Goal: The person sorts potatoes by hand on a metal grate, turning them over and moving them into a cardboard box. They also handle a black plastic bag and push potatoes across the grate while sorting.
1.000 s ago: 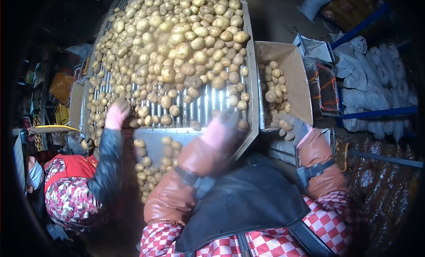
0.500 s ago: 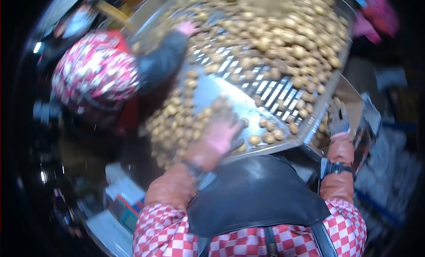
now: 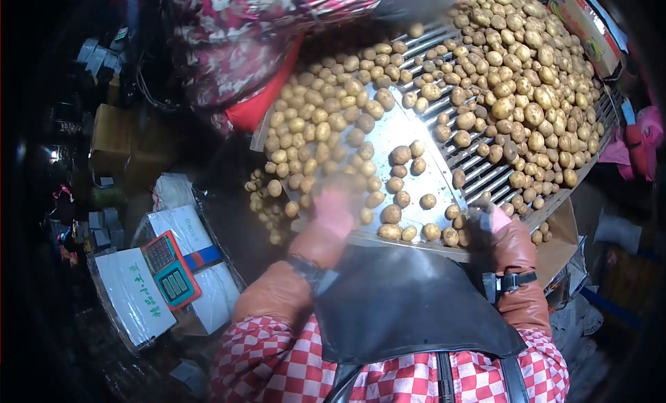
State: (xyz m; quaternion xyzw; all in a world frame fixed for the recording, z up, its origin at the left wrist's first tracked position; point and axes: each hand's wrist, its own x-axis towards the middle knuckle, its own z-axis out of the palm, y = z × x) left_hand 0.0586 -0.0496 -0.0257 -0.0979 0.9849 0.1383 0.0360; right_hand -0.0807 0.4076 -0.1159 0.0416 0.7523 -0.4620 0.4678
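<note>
Potatoes lie loosely over a shiny metal tray [image 3: 399, 129] in front of me, with a dense group of potatoes [image 3: 322, 131] on its left side. My left hand [image 3: 336, 207], in a pink glove, is over that group near the tray's front edge. Motion smears its fingers, so any grip is hidden. At the tray's front right corner is my right hand [image 3: 494, 218], beside a few potatoes and the metal slats [image 3: 479, 170]. Its dark-tipped glove blends with the shadow, and I cannot make out whether it holds anything.
A big potato heap [image 3: 534, 84] covers the slats at the back right. Another person's patterned sleeve [image 3: 277, 14] reaches across the far left. A cardboard box [image 3: 562, 247] stands below the right corner; a scale [image 3: 171, 271] lies on white boxes at left.
My right hand has moved left from the cardboard box to the tray's corner. My left hand remains over the potatoes, still blurred. The view has turned, and the other person appears farther up.
</note>
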